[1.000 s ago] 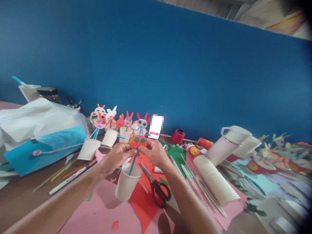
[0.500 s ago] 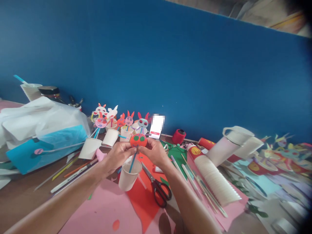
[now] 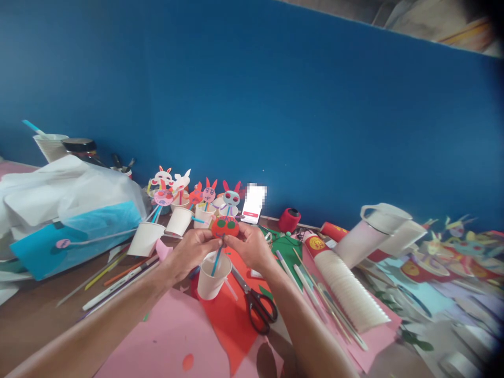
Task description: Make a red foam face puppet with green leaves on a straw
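Observation:
Between my two hands is a red paper face (image 3: 225, 227) with green eyes. It sits at the top of a blue straw (image 3: 218, 258). My left hand (image 3: 196, 248) pinches the face's left edge and lower side, and my right hand (image 3: 249, 244) pinches the right. Both thumbs meet near the top of the straw. The straw's lower end goes down into a white paper cup (image 3: 212, 283), which stands upright over red paper. Black-handled scissors (image 3: 258, 307) lie just right of the cup.
Several cups with paper animal faces (image 3: 208, 195) stand behind my hands. A phone (image 3: 253, 203) leans at the blue wall. On the right lie a row of stacked paper cups (image 3: 346, 283) and a white jug (image 3: 370, 231). Pens (image 3: 114, 286) and a blue sheet (image 3: 79, 239) are left.
The white cup has shifted slightly right and up, and its straw stands at nearly the same tilt. My hands keep their pinch on the red paper face.

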Tool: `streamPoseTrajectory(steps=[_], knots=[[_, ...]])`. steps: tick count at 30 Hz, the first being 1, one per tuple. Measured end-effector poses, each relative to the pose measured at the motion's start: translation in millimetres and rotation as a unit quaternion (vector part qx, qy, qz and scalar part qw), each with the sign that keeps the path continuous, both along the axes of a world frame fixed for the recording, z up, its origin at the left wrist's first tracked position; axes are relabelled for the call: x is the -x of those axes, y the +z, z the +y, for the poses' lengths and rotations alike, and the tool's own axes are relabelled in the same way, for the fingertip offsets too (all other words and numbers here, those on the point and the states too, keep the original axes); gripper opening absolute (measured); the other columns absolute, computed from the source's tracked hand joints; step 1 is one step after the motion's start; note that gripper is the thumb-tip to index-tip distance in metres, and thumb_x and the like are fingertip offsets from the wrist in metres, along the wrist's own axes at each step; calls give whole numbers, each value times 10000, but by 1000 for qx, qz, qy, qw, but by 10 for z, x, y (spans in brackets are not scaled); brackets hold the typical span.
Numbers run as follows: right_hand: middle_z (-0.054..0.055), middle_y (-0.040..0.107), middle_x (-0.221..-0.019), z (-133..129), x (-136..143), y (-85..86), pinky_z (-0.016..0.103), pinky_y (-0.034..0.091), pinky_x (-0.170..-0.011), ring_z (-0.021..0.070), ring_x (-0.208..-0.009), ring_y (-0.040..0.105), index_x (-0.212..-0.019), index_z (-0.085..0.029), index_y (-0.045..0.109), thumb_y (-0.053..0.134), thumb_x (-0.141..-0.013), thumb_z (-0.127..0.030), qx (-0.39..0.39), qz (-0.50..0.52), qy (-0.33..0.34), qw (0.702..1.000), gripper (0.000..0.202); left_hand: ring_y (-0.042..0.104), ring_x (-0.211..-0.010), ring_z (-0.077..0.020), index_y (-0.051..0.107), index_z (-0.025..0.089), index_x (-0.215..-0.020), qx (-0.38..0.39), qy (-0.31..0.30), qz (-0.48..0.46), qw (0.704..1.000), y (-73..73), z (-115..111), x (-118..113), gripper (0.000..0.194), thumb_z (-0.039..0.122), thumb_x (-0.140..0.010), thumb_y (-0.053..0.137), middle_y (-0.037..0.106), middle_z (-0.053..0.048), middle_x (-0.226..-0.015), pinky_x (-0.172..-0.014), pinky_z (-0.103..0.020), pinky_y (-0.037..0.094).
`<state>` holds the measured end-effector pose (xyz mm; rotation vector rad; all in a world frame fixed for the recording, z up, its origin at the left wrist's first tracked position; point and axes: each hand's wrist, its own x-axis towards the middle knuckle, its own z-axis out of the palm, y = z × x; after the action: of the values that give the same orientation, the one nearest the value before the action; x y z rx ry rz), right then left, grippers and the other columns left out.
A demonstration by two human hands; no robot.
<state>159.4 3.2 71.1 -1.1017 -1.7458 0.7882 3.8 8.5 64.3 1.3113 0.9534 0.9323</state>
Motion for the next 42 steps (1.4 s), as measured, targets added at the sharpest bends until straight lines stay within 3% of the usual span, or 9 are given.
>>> streamPoseTrajectory(steps=[5,14,22,34,42], knots=[[-4,659,-803,-4,1,7,252,450,-653,168,-728,578,-895,-197,639,533,-738,-191,-2,7,3,1000,190,608,-776,-164,654,160,-907,-1,-9,-71,997,13,14,-7,268,235,-651,665,689,-29,-809,-747,-275,434],[13,660,-872,37,41,-44,251,465,-701,164,-789,592,-983,-187,607,556,-726,-198,28,75,28,996,262,613,-726,-160,669,132,-857,8,35,-43,998,75,-13,-8,257,243,-626,685,698,-32,-753,-697,-253,437],[3,653,-769,3,24,7,225,448,-622,143,-679,571,-893,-165,642,551,-729,-200,14,34,4,999,192,611,-723,-160,672,137,-841,-4,43,-36,998,52,-10,-12,246,244,-620,679,698,-29,-738,-688,-247,438],[-4,656,-803,-40,57,46,225,439,-634,140,-679,567,-920,-185,645,520,-740,-172,-38,-7,-21,999,220,594,-676,-151,647,119,-795,-11,59,-31,998,41,1,-30,200,227,-628,671,675,-32,-714,-649,-247,430],[-8,655,-815,-46,43,40,219,433,-632,134,-679,561,-922,-192,643,518,-745,-168,-44,-5,-20,999,218,605,-699,-165,643,127,-903,3,37,-61,997,21,-4,-30,294,242,-636,680,684,-49,-768,-663,-264,437]])
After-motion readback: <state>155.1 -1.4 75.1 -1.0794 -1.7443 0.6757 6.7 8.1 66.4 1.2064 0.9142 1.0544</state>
